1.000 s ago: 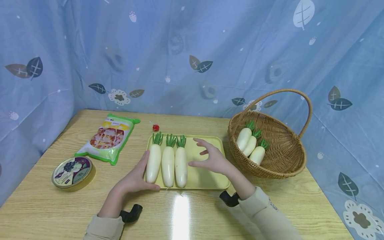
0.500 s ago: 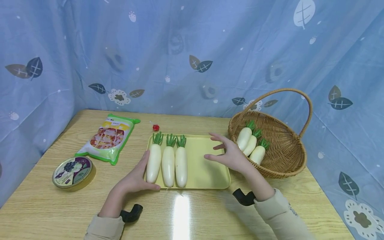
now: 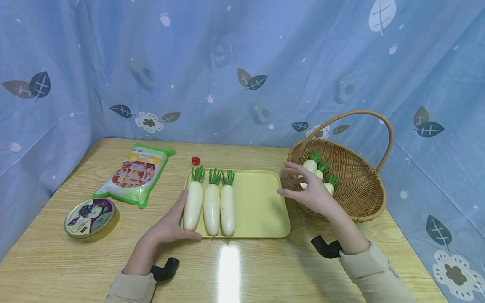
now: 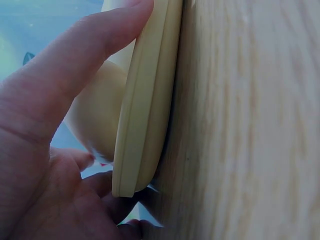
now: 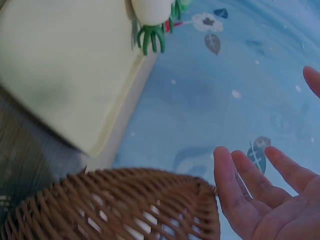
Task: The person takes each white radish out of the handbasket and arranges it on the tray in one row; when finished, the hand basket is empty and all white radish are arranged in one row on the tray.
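My left hand (image 3: pixel 168 225) grips the near-left corner of a yellow tray (image 3: pixel 263 206). In the left wrist view the thumb lies on the tray's rim (image 4: pixel 142 110), while the other fingers curl round the corner. Three white radishes with green tops, one being the middle radish (image 3: pixel 211 210), lie side by side on the tray's left half. My right hand (image 3: pixel 312 191), fingers spread and holding nothing, is over the left rim of a brown wicker basket (image 3: pixel 360 181). It partly hides the white radishes (image 3: pixel 310 166) inside. In the right wrist view, the basket's weave (image 5: pixel 125 200) is beside the fingers.
A green-edged food packet (image 3: pixel 136 174) lies at the back left of the wooden table (image 3: pixel 189 273). In front of it stands a round tin (image 3: pixel 91 219). A small red object (image 3: pixel 195 160) lies behind the tray. The basket's tall handle (image 3: pixel 348 112) arches over it.
My right hand has moved right, from over the tray beside the radishes to the basket's left rim, its fingers still apart. My left hand has stayed at the tray's corner.
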Demonstrator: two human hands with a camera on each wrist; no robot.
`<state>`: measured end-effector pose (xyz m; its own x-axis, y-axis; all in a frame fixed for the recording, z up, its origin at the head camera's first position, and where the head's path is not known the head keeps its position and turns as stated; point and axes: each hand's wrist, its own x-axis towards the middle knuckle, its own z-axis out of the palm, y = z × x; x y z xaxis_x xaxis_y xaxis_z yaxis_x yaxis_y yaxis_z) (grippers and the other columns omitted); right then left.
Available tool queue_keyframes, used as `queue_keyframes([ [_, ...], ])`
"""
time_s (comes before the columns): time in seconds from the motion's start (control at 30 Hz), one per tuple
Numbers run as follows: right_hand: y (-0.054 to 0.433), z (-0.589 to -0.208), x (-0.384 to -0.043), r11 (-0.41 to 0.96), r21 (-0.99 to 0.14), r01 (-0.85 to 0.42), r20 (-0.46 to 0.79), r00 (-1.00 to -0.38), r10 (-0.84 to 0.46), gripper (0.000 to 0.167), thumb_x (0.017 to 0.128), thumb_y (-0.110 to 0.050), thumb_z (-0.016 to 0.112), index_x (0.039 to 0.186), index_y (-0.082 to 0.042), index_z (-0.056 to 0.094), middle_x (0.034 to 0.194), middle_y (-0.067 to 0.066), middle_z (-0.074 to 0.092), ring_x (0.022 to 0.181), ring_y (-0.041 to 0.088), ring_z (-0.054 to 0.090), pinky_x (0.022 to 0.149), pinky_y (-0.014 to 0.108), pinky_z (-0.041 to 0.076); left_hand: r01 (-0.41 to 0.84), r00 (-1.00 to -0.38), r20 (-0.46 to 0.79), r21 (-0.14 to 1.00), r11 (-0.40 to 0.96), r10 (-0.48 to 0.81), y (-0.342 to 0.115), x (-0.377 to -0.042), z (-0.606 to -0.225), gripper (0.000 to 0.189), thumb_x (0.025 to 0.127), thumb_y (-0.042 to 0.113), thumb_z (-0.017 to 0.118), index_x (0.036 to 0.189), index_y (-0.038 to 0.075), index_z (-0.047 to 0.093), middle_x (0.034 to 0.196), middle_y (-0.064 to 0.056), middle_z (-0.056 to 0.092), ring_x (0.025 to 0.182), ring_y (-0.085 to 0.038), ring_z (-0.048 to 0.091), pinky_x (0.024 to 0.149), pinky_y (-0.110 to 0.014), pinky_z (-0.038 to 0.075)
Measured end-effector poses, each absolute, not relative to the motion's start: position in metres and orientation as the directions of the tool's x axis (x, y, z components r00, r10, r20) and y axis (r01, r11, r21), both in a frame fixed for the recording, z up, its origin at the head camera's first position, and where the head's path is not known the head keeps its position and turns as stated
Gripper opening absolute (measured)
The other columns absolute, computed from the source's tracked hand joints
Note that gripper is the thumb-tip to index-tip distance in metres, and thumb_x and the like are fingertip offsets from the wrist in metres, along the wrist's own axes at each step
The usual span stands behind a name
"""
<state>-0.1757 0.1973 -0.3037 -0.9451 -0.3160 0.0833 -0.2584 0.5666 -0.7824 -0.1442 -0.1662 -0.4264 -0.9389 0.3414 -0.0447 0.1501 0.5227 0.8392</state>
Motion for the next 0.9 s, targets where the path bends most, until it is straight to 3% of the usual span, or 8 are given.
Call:
queue_keyframes([
  [0.6, 0.229, -0.304, -0.172, 0.609, -0.759, -0.23, 0.118, -0.969, -0.219, 0.067, 0.082, -0.033, 0.068, 0.14, -0.017, 0.038, 0.133, 0.011, 0.047, 0.105, 0.028, 0.054, 0.076, 0.036, 0.052, 0.162, -0.939, -0.031, 0.839, 0.519, 0.344, -0.166, -0.145, -0.427, 0.134, 0.058, 0.035, 0.086, 0.144, 0.0, -0.011, 0.15, -0.022, -0.009, 0.136, -0.038, -0.002, 0.107, -0.055, 0.008],
  [0.9, 0.244, -0.305, -0.17, 0.658, -0.727, -0.197, 0.113, -0.979, -0.168, 0.069, 0.082, -0.038, 0.067, 0.141, -0.019, 0.036, 0.133, 0.012, 0.047, 0.105, 0.029, 0.054, 0.079, 0.045, 0.046, 0.165, -0.938, -0.029, 0.84, 0.517, 0.346, -0.166, -0.145, -0.428, 0.134, 0.058, 0.035, 0.086, 0.144, 0.0, -0.011, 0.15, -0.022, -0.009, 0.136, -0.037, -0.002, 0.107, -0.055, 0.008],
])
